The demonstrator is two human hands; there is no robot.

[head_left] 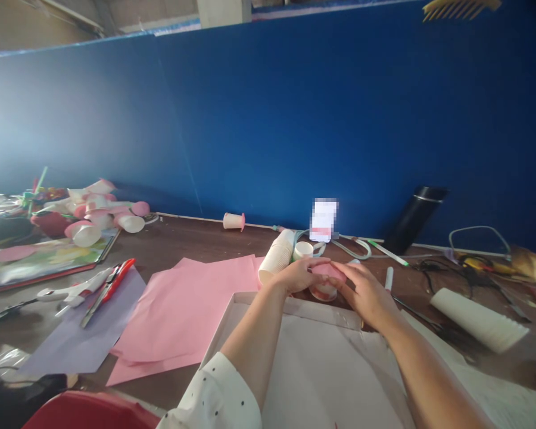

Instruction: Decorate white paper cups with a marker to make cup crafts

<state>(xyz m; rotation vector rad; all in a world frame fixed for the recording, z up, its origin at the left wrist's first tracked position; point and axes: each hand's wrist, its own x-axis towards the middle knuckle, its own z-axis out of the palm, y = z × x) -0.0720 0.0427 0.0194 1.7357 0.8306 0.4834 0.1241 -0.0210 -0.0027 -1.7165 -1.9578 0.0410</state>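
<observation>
At the far edge of a white box lid, my left hand [300,274] and my right hand [366,291] meet, fingers bent inward. Between their fingertips is a small piece of pink paper [328,271], gripped from both sides. Just below it stands a short round container [324,292], partly hidden by the fingers; I cannot tell whether the paper touches it. A white paper cup [303,250] stands upright behind my left hand. Beside that hand lies a stack of paper cups [277,256] on its side.
Pink sheets [183,310] lie left of the box lid [330,363]. Further left are a red utility knife [109,292] and a white glue gun [75,291]. A phone [324,220] leans at the blue partition [272,119]; a black bottle [415,220] stands right, near another cup stack [480,319].
</observation>
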